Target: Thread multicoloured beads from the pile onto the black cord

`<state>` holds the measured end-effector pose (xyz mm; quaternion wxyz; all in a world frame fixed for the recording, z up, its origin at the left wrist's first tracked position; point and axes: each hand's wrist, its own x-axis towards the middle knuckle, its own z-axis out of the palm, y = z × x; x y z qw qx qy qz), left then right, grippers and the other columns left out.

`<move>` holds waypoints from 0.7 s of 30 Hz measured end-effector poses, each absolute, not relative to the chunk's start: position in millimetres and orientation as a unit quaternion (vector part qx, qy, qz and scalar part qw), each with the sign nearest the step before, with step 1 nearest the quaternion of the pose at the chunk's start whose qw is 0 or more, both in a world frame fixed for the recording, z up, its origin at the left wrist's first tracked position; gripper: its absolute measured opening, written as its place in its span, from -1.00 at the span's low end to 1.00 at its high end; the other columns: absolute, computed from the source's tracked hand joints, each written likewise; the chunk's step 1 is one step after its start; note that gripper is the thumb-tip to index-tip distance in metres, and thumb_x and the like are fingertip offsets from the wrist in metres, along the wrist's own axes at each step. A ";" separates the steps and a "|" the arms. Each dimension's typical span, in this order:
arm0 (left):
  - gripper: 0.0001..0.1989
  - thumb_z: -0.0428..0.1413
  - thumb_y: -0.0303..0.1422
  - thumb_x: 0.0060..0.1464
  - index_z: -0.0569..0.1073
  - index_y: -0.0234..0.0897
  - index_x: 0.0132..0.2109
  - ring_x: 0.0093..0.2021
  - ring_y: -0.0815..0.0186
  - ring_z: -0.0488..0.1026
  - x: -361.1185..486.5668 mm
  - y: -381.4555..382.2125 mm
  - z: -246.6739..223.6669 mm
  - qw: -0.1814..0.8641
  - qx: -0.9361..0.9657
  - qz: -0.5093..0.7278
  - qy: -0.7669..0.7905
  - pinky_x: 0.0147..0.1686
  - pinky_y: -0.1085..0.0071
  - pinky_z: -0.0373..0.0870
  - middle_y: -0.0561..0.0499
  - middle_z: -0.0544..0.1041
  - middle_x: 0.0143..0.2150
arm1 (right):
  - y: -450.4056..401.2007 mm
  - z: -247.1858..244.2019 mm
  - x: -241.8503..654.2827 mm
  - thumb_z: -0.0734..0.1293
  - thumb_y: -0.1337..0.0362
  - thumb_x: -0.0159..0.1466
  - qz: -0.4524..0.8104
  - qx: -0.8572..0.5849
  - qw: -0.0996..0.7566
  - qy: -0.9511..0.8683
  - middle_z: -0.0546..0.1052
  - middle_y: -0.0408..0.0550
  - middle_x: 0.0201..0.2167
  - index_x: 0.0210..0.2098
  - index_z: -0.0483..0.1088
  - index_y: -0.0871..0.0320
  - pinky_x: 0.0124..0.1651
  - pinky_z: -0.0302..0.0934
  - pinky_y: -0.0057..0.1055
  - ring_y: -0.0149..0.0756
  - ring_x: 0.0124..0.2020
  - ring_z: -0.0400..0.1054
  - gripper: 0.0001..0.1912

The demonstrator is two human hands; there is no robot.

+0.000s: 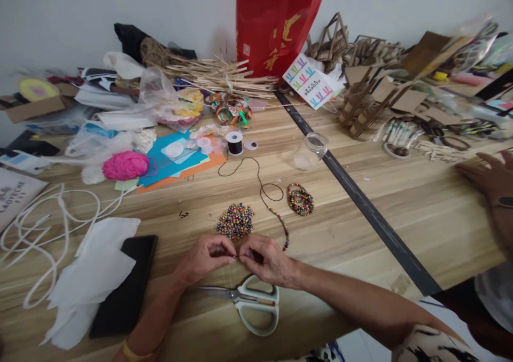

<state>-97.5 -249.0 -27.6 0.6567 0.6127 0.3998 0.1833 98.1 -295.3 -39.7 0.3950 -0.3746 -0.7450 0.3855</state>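
My left hand [208, 256] and my right hand [267, 258] meet fingertip to fingertip, each pinched closed. A tiny dark bit shows between them, too small to name. Just beyond lies a pile of multicoloured beads [235, 221]. A black cord [259, 179] runs from the spool [234, 143] to a row of strung beads [284, 224], whose near end passes beside my right hand. Coiled beaded loops [300, 199] rest to the right of it. White-handled scissors [256, 304] lie below my hands, blades pointing left.
A black phone-like slab [126, 287] under white tissue [94, 271] and a white cable [66, 223] lie left. Pink yarn [126, 165], a clear jar [310, 151] and a red bag [276, 25] stand farther back. Another person's hand [491, 175] rests at right.
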 end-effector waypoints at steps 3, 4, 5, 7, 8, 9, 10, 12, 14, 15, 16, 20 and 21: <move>-0.92 0.23 -0.45 -0.15 0.48 -0.36 -0.43 -0.38 0.36 0.43 -97.3 -249.0 -26.2 0.660 0.609 0.184 0.401 -0.33 0.48 0.34 0.03 0.50 -0.44 | -295.3 -39.5 97.7 0.23 0.41 0.23 0.386 -0.375 0.393 -0.745 0.32 -0.15 -0.50 -0.41 0.29 0.18 -0.42 0.10 -0.53 -0.43 -0.47 0.20 -0.91; -0.92 0.23 -0.45 -0.16 0.48 -0.36 -0.43 -0.38 0.36 0.44 -97.2 -249.1 -25.7 0.660 0.608 0.184 0.400 -0.33 0.48 0.34 0.03 0.50 -0.44 | -295.3 -39.2 97.7 0.23 0.41 0.23 0.387 -0.375 0.393 -0.745 0.32 -0.15 -0.50 -0.41 0.29 0.18 -0.43 0.11 -0.53 -0.43 -0.47 0.21 -0.91; -0.91 0.23 -0.45 -0.16 0.48 -0.36 -0.43 -0.39 0.36 0.43 -97.0 -249.2 -25.2 0.661 0.607 0.183 0.401 -0.33 0.48 0.34 0.03 0.50 -0.44 | -295.3 -39.0 97.6 0.23 0.41 0.23 0.388 -0.376 0.393 -0.744 0.32 -0.15 -0.50 -0.41 0.29 0.18 -0.43 0.11 -0.53 -0.43 -0.48 0.21 -0.92; -0.91 0.23 -0.45 -0.17 0.48 -0.36 -0.44 -0.39 0.37 0.43 -96.8 -249.6 -24.3 0.660 0.606 0.181 0.405 -0.34 0.48 0.34 0.03 0.50 -0.44 | -295.1 -38.3 97.6 0.23 0.40 0.23 0.388 -0.378 0.391 -0.744 0.32 -0.15 -0.50 -0.40 0.29 0.18 -0.43 0.11 -0.53 -0.43 -0.48 0.21 -0.92; -0.91 0.23 -0.45 -0.17 0.47 -0.36 -0.44 -0.39 0.37 0.43 -96.6 -249.8 -23.9 0.660 0.605 0.180 0.407 -0.35 0.48 0.33 0.04 0.50 -0.44 | -295.1 -38.1 97.7 0.23 0.40 0.23 0.388 -0.378 0.390 -0.745 0.32 -0.15 -0.50 -0.41 0.29 0.18 -0.43 0.11 -0.53 -0.43 -0.48 0.21 -0.92; -0.91 0.23 -0.45 -0.17 0.47 -0.36 -0.44 -0.39 0.37 0.42 -96.5 -250.0 -23.6 0.659 0.605 0.178 0.410 -0.35 0.48 0.33 0.04 0.49 -0.45 | -295.1 -38.0 97.7 0.23 0.40 0.23 0.388 -0.378 0.389 -0.745 0.32 -0.15 -0.50 -0.41 0.29 0.18 -0.43 0.12 -0.53 -0.43 -0.48 0.21 -0.92; -0.91 0.23 -0.46 -0.18 0.47 -0.36 -0.44 -0.39 0.36 0.42 -96.3 -250.2 -23.4 0.659 0.604 0.178 0.411 -0.35 0.48 0.33 0.04 0.49 -0.45 | -295.1 -38.0 97.8 0.23 0.40 0.23 0.388 -0.377 0.388 -0.746 0.32 -0.15 -0.50 -0.41 0.29 0.18 -0.42 0.12 -0.53 -0.42 -0.47 0.21 -0.91; -0.91 0.23 -0.46 -0.18 0.47 -0.36 -0.45 -0.40 0.36 0.41 -95.7 -250.5 -23.3 0.659 0.604 0.179 0.411 -0.35 0.47 0.32 0.04 0.48 -0.45 | -295.1 -38.5 97.8 0.22 0.40 0.24 0.388 -0.376 0.387 -0.747 0.32 -0.14 -0.50 -0.41 0.28 0.18 -0.41 0.12 -0.52 -0.42 -0.47 0.22 -0.91; -0.92 0.22 -0.46 -0.18 0.46 -0.36 -0.45 -0.40 0.37 0.41 -95.1 -250.7 -23.6 0.660 0.604 0.180 0.409 -0.36 0.47 0.31 0.04 0.48 -0.46 | -295.2 -39.4 97.6 0.22 0.40 0.24 0.386 -0.375 0.387 -0.749 0.33 -0.14 -0.49 -0.41 0.28 0.17 -0.41 0.12 -0.52 -0.41 -0.47 0.22 -0.91; -0.92 0.22 -0.46 -0.18 0.46 -0.36 -0.45 -0.41 0.37 0.40 -94.8 -250.9 -23.9 0.660 0.604 0.180 0.409 -0.37 0.48 0.31 0.04 0.47 -0.47 | -295.3 -40.0 97.5 0.22 0.40 0.24 0.386 -0.375 0.387 -0.749 0.33 -0.14 -0.49 -0.40 0.28 0.17 -0.41 0.12 -0.52 -0.41 -0.46 0.22 -0.91; -0.92 0.22 -0.45 -0.18 0.46 -0.36 -0.45 -0.41 0.37 0.40 -94.6 -251.0 -24.3 0.661 0.604 0.180 0.408 -0.37 0.48 0.30 0.04 0.47 -0.47 | -295.3 -40.5 97.5 0.22 0.40 0.24 0.386 -0.374 0.388 -0.749 0.33 -0.14 -0.49 -0.40 0.28 0.18 -0.41 0.12 -0.52 -0.41 -0.46 0.22 -0.92; -0.91 0.23 -0.45 -0.18 0.46 -0.36 -0.45 -0.41 0.37 0.40 -94.4 -251.5 -25.6 0.663 0.602 0.177 0.408 -0.37 0.48 0.30 0.05 0.47 -0.47 | -295.3 -41.2 97.5 0.23 0.41 0.23 0.385 -0.372 0.392 -0.748 0.33 -0.14 -0.49 -0.40 0.29 0.18 -0.41 0.12 -0.53 -0.42 -0.47 0.22 -0.93; -0.90 0.23 -0.45 -0.18 0.46 -0.36 -0.44 -0.41 0.37 0.40 -94.4 -251.5 -25.5 0.663 0.602 0.177 0.408 -0.36 0.48 0.30 0.05 0.47 -0.46 | -295.2 -41.0 97.6 0.23 0.41 0.23 0.383 -0.372 0.392 -0.749 0.33 -0.14 -0.50 -0.40 0.30 0.19 -0.41 0.11 -0.53 -0.42 -0.47 0.22 -0.93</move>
